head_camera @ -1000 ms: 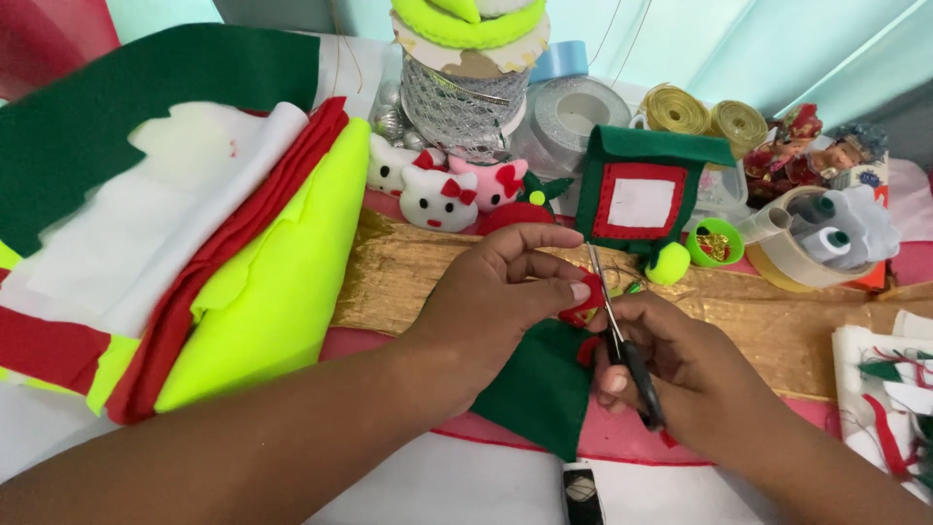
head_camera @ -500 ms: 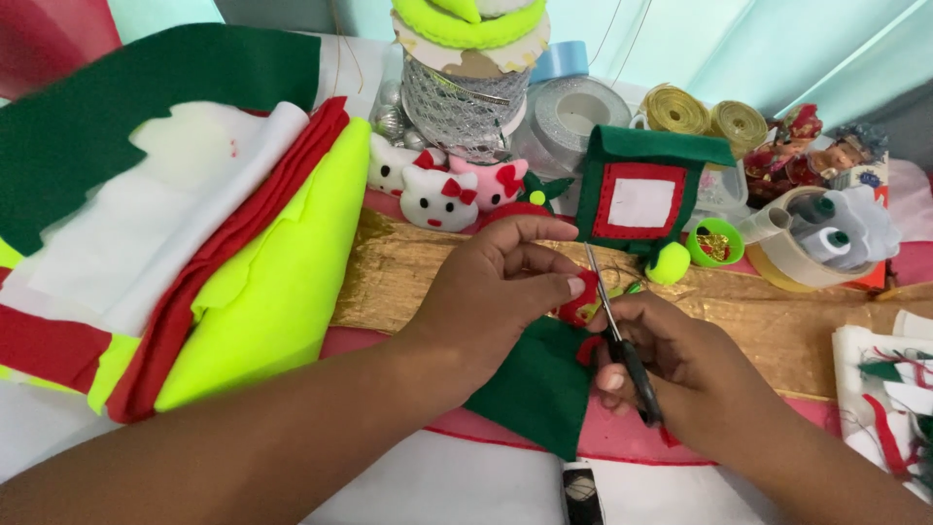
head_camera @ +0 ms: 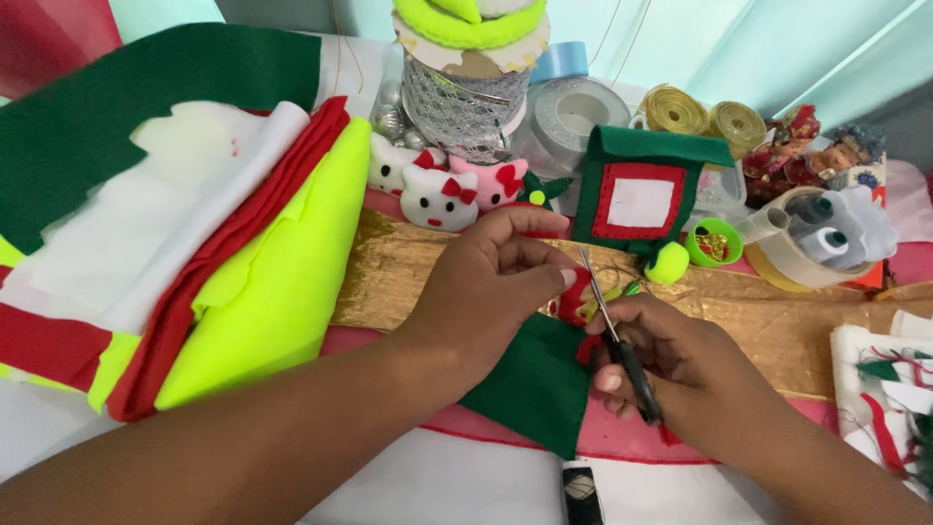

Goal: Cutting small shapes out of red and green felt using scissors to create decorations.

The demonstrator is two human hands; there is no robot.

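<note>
black labelled packet (head_camera: 581, 494), bottom edge

Two bare forearms are entering from the lower edge, showing no sleeves, watch or bracelets. The left hand (head_camera: 486, 292) and right hand (head_camera: 680, 374) are wearing no gloves or visible rings; fingernails are showing short and unpainted.
</note>
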